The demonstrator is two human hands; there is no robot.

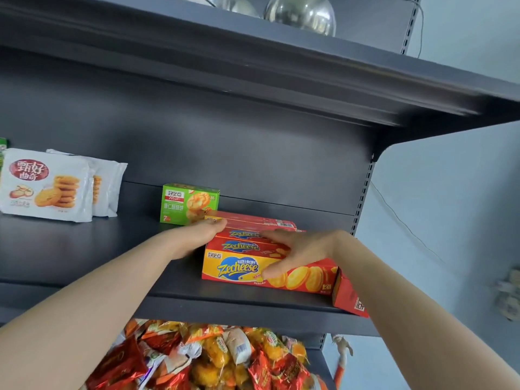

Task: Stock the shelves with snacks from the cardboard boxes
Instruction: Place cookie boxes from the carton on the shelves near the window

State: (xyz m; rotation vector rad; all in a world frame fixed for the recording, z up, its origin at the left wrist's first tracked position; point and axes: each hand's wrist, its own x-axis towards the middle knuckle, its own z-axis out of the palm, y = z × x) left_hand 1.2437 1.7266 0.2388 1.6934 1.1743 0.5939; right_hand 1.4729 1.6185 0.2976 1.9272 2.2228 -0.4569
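Several red-and-yellow Zecheese cracker boxes (239, 267) stand in a row, front to back, on the dark grey shelf (84, 249) near its right end. My left hand (201, 235) presses against the left ends of the rear boxes. My right hand (295, 249) lies over the tops of the front boxes, with its thumb down on the face of the frontmost box. The rightmost part of the front box juts past the shelf's front edge. A green cookie box (188, 204) stands just behind the row.
Two white cookie bags (46, 185) lean at the shelf's left. The shelf below holds a heap of small wrapped snacks (213, 358). Metal bowls (301, 14) sit on the top shelf. A slotted upright (363, 192) closes the right side, with a pale wall beyond.
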